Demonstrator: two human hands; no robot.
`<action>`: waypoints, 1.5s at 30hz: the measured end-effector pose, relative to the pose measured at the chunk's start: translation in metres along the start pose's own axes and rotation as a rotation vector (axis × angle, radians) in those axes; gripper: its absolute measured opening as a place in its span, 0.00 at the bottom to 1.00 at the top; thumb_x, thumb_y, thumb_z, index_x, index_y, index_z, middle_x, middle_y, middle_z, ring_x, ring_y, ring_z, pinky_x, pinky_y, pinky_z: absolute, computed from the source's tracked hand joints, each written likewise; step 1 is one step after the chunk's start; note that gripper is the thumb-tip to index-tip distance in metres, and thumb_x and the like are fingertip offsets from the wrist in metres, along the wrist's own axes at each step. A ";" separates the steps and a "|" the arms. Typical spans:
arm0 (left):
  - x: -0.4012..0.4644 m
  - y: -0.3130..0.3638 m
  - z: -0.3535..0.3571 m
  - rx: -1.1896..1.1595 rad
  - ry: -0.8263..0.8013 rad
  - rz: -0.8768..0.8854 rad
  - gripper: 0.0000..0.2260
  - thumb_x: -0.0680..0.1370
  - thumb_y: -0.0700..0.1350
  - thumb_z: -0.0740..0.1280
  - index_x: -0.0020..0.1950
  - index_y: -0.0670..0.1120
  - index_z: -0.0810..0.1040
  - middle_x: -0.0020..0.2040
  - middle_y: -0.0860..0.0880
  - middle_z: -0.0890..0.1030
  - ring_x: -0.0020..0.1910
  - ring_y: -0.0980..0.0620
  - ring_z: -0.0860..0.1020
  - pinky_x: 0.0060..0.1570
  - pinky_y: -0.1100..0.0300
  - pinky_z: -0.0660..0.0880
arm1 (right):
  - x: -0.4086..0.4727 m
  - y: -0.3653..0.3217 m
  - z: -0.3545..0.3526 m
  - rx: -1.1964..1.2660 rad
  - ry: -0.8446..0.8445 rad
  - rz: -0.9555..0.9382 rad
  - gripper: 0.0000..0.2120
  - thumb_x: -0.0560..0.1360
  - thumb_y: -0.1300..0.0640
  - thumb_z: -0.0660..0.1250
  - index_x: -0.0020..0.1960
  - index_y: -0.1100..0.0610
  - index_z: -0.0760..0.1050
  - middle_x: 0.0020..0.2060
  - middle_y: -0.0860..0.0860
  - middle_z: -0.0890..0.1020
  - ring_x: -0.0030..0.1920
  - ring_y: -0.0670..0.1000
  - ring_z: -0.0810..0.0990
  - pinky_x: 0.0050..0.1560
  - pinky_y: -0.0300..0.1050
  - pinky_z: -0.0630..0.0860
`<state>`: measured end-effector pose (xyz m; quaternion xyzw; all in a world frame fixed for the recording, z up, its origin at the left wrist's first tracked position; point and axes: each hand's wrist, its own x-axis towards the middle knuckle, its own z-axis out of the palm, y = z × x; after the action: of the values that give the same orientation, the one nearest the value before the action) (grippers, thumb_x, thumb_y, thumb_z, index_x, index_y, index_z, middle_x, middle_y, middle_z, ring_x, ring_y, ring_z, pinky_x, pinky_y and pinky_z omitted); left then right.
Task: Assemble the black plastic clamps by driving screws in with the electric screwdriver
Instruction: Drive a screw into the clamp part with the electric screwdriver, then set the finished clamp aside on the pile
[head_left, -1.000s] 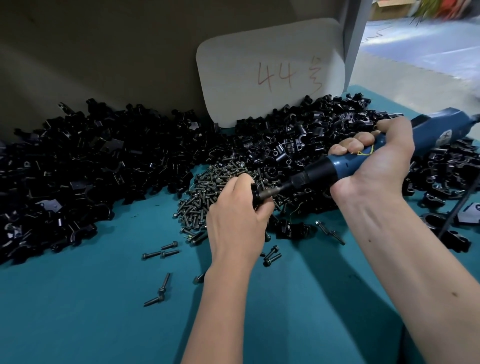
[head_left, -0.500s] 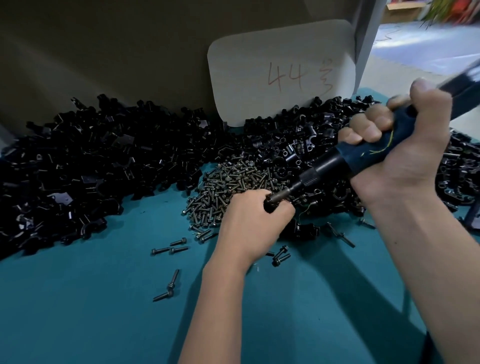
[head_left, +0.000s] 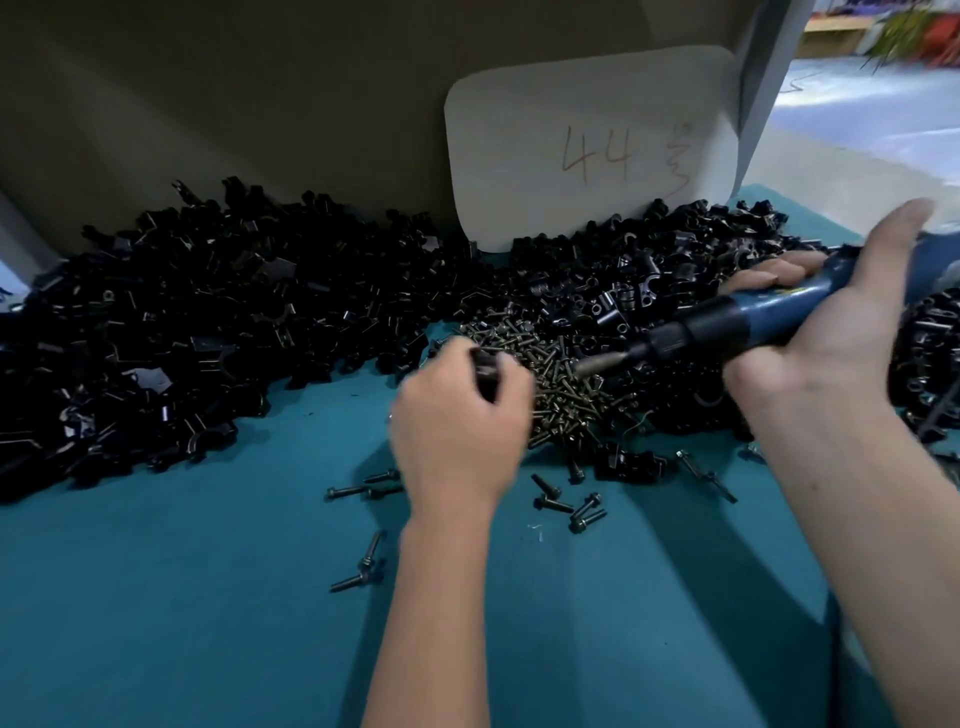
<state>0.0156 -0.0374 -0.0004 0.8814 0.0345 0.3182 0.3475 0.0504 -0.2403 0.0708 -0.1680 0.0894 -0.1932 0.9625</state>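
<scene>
Separating since before: left hand (head_left: 457, 415) grips clamp (head_left: 485, 371), right hand (head_left: 831, 332) grips screwdriver (head_left: 727, 330).

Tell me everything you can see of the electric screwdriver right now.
The electric screwdriver has a blue body, apparently plastic, with a black collar and a slim metal bit at its front. It lies nearly level, bit pointing left and slightly down, its tip hanging just above the pile of screws and apart from the clamp. The right hand grips its body, fingers curled over the top, thumb stretched along the rear. Its back end runs out of view to the right.
</scene>
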 end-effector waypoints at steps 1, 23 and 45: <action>0.005 -0.006 -0.006 -0.126 0.113 -0.131 0.15 0.79 0.51 0.65 0.35 0.50 0.67 0.26 0.57 0.71 0.23 0.59 0.67 0.24 0.64 0.61 | 0.005 -0.007 0.001 -0.029 0.007 -0.038 0.21 0.79 0.41 0.71 0.39 0.53 0.68 0.30 0.46 0.72 0.28 0.44 0.70 0.32 0.38 0.72; 0.006 0.014 0.011 -1.104 -0.267 -0.805 0.15 0.86 0.53 0.56 0.43 0.47 0.65 0.28 0.50 0.67 0.22 0.55 0.60 0.20 0.62 0.57 | -0.008 0.030 -0.007 -1.070 -0.112 0.237 0.16 0.78 0.56 0.74 0.60 0.56 0.71 0.58 0.56 0.79 0.57 0.56 0.81 0.64 0.63 0.78; -0.051 0.174 0.062 -0.276 -0.757 0.209 0.15 0.73 0.47 0.56 0.55 0.48 0.78 0.49 0.47 0.83 0.48 0.44 0.80 0.50 0.44 0.78 | -0.020 -0.135 -0.048 -1.741 -0.282 -0.139 0.12 0.78 0.46 0.71 0.42 0.53 0.86 0.36 0.55 0.86 0.32 0.52 0.84 0.40 0.54 0.87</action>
<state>-0.0163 -0.2205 0.0483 0.8800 -0.2284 0.0067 0.4164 -0.0256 -0.3638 0.0765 -0.8686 0.0748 -0.0922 0.4811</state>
